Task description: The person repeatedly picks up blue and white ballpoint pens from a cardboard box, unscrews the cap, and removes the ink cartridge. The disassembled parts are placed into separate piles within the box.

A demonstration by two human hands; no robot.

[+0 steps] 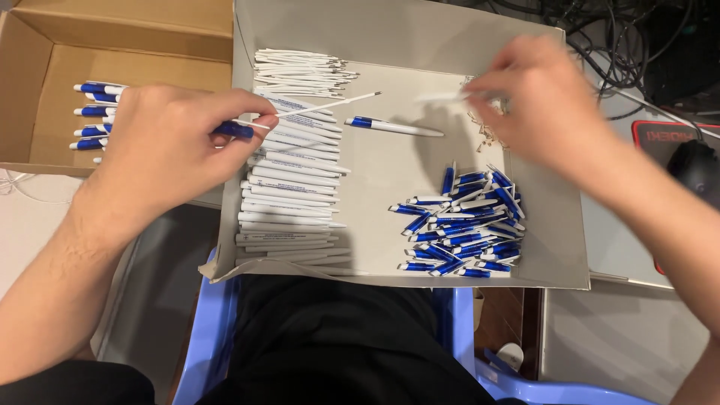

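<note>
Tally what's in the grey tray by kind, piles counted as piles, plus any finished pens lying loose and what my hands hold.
Refill piles: 1
White barrel piles: 1
Blue cap piles: 1
Spring piles: 1
Loose finished pens: 1
Part-built pens in the left hand: 1
Blurred white parts in the right hand: 1
Total: 7
</note>
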